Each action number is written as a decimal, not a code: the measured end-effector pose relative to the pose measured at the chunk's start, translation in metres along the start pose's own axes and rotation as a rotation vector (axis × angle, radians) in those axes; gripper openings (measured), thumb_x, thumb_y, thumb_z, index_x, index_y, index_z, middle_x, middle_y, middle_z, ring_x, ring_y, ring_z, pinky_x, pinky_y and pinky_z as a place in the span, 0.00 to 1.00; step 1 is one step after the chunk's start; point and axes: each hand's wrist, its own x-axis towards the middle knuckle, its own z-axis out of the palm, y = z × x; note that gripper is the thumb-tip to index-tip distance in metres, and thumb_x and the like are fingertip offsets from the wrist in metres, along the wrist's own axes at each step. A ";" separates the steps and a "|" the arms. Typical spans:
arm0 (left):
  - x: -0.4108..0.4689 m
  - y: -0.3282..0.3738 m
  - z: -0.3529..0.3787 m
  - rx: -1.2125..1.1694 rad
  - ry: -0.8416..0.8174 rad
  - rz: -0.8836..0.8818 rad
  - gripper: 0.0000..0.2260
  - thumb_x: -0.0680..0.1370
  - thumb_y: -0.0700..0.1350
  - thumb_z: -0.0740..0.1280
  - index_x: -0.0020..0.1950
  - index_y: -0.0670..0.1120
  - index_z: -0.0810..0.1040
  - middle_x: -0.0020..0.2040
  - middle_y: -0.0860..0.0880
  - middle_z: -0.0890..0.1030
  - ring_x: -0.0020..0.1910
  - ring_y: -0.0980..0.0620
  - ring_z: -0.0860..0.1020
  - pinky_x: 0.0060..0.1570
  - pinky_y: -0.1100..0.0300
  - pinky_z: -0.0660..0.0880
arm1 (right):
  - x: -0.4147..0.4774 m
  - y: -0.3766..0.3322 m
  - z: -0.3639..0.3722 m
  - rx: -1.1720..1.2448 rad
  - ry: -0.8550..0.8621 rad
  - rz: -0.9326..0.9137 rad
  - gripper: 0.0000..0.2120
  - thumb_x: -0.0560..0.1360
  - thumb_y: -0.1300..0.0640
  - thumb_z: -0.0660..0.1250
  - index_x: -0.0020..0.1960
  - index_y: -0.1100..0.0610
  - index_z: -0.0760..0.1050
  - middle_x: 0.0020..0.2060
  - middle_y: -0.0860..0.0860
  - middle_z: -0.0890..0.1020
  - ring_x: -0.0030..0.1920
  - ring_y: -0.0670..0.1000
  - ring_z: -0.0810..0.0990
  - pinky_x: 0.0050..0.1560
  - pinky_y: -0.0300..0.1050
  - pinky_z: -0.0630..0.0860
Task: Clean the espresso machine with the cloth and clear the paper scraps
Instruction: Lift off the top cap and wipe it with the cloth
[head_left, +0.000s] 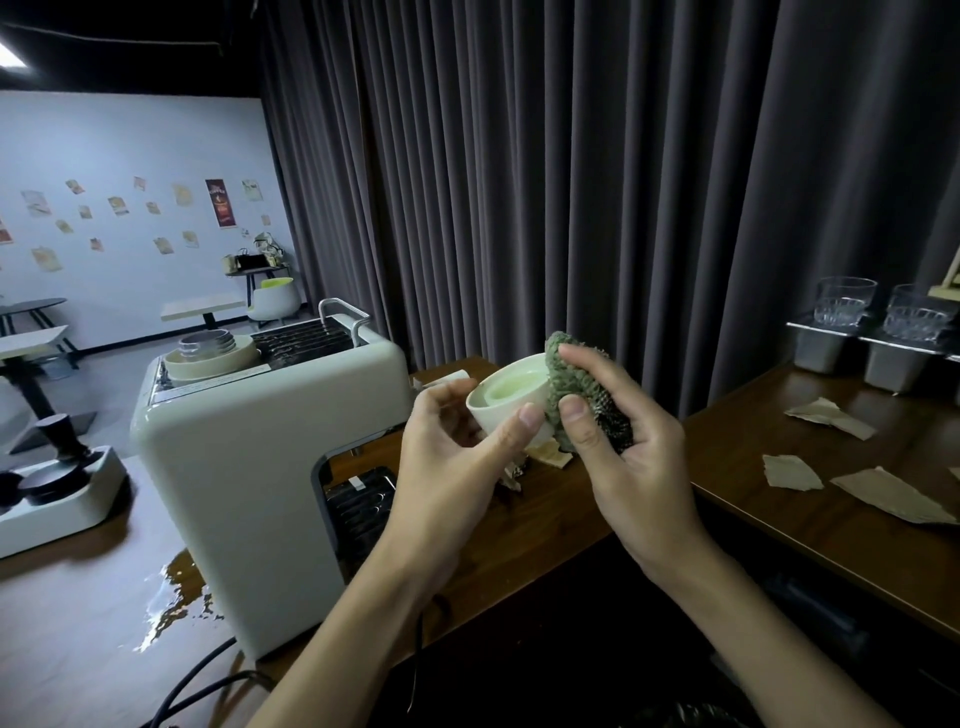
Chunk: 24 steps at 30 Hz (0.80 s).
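Your two arms are closest, and they meet in the middle. Your right hand has its fingers and thumb curled round the cloth, a bumpy, fuzzy green wad. You press it on the rim of a little cup. Your left hand grips that cup from below, thumb on its side.

The cup is smooth, round and white, pale green inside. It looks slippery. Push too hard with the cloth and it could pop out of your left hand and break on the hard desk.

Left of your left hand stands the espresso machine, a big cream box with round corners and a glossy skin. It is not being wiped right now.

Near its foot, closer to you, is a shiny patch. It may be water; I cannot tell. A black cord runs close by, so keep wet things away.

The paper scraps are thin, brown and torn. Most lie right of your right hand, and one is just under your hands. They are light, so a fast arm could sweep them off the desk.
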 end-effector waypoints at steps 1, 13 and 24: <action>0.000 0.001 -0.001 -0.032 -0.010 -0.001 0.34 0.65 0.51 0.78 0.67 0.45 0.71 0.57 0.47 0.84 0.57 0.49 0.83 0.49 0.59 0.81 | 0.001 0.001 -0.002 0.047 -0.002 0.025 0.16 0.79 0.55 0.64 0.65 0.44 0.75 0.64 0.44 0.78 0.65 0.45 0.75 0.60 0.42 0.77; 0.004 0.004 -0.007 0.154 -0.093 0.000 0.41 0.67 0.60 0.77 0.76 0.48 0.67 0.66 0.52 0.79 0.63 0.54 0.79 0.60 0.57 0.79 | -0.002 -0.001 0.003 0.041 0.030 0.065 0.17 0.77 0.54 0.65 0.65 0.44 0.75 0.64 0.43 0.77 0.65 0.43 0.75 0.60 0.40 0.76; -0.001 0.007 -0.007 -0.061 -0.064 -0.002 0.29 0.68 0.48 0.74 0.66 0.44 0.69 0.55 0.49 0.85 0.55 0.49 0.84 0.50 0.61 0.80 | 0.007 0.002 -0.006 0.220 0.012 0.128 0.15 0.78 0.51 0.65 0.64 0.42 0.76 0.66 0.49 0.77 0.66 0.52 0.76 0.63 0.59 0.75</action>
